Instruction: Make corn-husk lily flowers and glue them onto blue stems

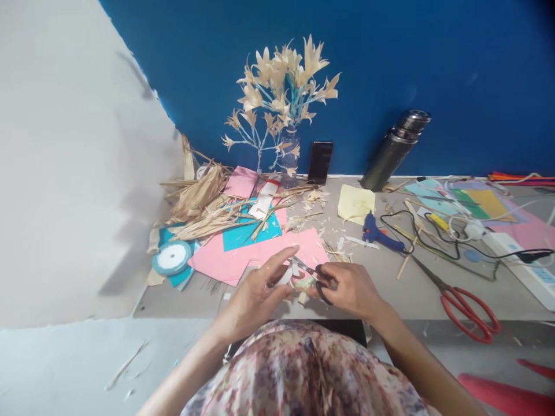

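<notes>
both hands met near the front edge of the gray table point(407, 301): the right hand point(353, 289) grasped small scissors point(309, 268) by their black loops, while the left hand point(263, 284) held a pale piece point(305, 283), partly hidden by the fingers, right beside the blades. a clear bottle point(290, 151) against the blue wall held stems of cream, pointed-petalled flowers point(286, 75); whether the lower sprig point(259, 143) stood inside it i could not tell. a capped metal flask point(392, 153) leaned at the wall, its contents unseen. the small scissors lay diagonally, blades aimed away from the body and leftward, toward the left hand. dry, fibrous husks point(202, 199) were heaped beyond a round ribbon spool point(172, 257), near smooth, flat pink paper point(229, 260).
</notes>
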